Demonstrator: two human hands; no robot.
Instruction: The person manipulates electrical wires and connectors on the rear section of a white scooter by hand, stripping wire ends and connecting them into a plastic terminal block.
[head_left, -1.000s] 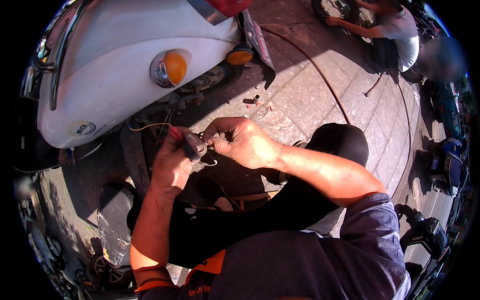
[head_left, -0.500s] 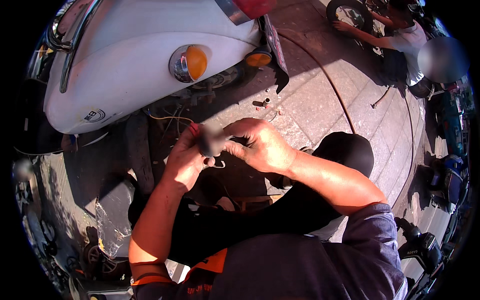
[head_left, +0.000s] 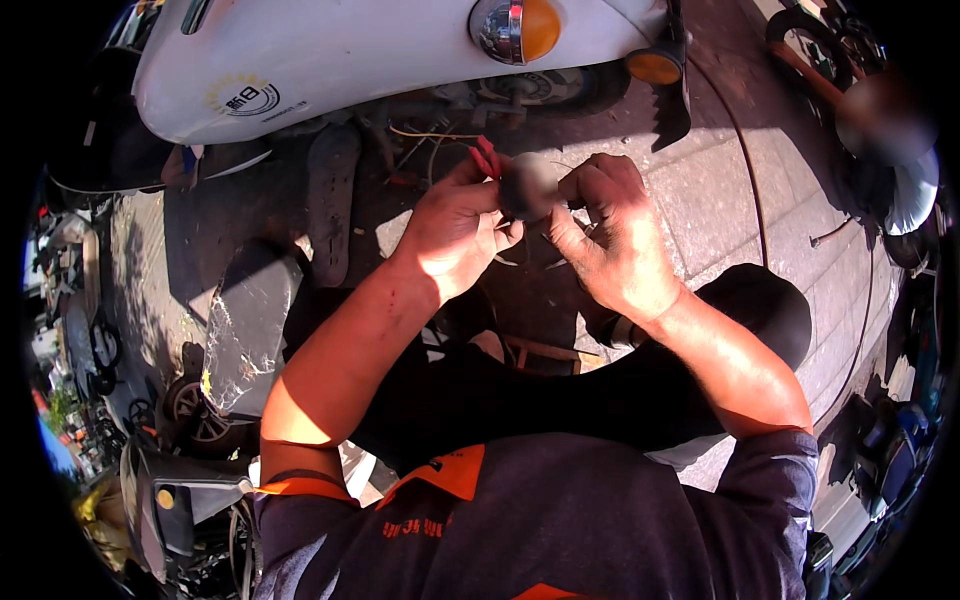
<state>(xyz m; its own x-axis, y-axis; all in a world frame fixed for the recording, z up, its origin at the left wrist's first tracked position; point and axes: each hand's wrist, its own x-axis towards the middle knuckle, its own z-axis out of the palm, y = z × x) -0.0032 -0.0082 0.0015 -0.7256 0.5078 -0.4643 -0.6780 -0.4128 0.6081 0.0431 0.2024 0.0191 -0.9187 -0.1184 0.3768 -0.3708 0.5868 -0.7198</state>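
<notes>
In front of the white scooter body (head_left: 350,60), my two hands meet around a small dark, rounded part (head_left: 527,188). That part is blurred, so its kind does not show. My left hand (head_left: 455,225) is closed on it from the left side, thumb and fingers pinched. A red piece (head_left: 485,157), perhaps a connector, sticks up at the left fingertips, near a thin yellow wire (head_left: 435,134) running from beneath the scooter. My right hand (head_left: 620,230) is at the part's right side with its fingers curled and thumb pressed in; what it pinches is hidden.
An orange turn signal (head_left: 535,30) and an orange reflector (head_left: 655,68) are on the scooter. A dark hose (head_left: 745,140) crosses the paving. A worn black seat-like block (head_left: 250,330) is at my left. At the far right, another person's arm (head_left: 815,80) reaches toward a wheel (head_left: 810,45).
The view has shifted, so the scooter sits higher and farther right in it. Both hands remain together at the dark part; the right hand's fingers have turned more upward.
</notes>
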